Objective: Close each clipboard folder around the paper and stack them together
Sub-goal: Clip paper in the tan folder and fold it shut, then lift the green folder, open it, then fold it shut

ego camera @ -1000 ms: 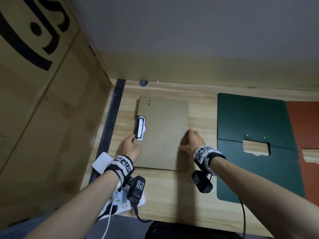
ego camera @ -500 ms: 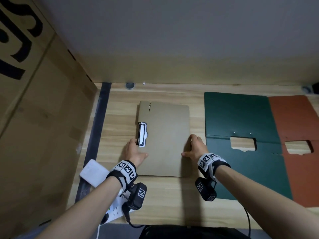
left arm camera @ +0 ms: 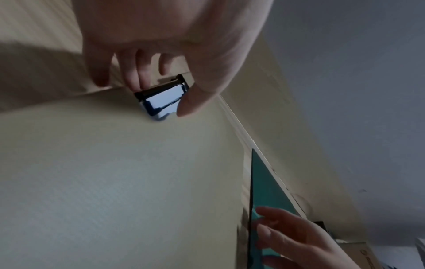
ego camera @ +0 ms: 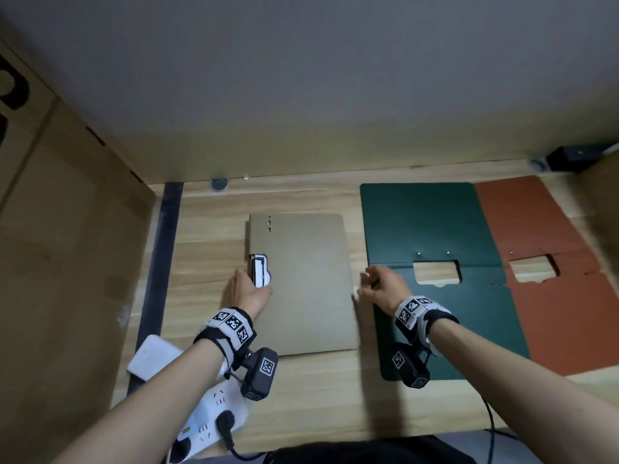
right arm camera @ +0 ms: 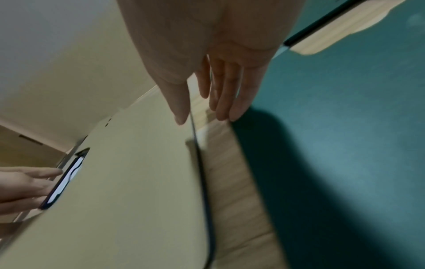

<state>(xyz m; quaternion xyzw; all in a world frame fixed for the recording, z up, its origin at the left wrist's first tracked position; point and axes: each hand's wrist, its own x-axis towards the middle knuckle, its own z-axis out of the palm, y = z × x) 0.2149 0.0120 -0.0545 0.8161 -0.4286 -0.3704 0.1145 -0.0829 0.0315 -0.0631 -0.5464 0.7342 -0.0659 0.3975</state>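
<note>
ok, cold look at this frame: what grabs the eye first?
The closed tan folder at centre, with the left hand at the white clip on its left edge and the right hand open just off its right edge. Next, the green folder and red-brown folder lying spread open on the right.

A: Under the left hand (ego camera: 248,291), what is hidden?
B: Its fingers cover the near end of the black clip (ego camera: 259,269); whether they grip it, I cannot tell.

A: And by the right hand (ego camera: 382,289)?
B: Any paper inside the tan folder (ego camera: 308,289) is covered. Right of that hand, the rust-red folder (ego camera: 549,279) is cut off by the picture's edge, and the right wrist view is blurred along the tan folder's edge.
</note>
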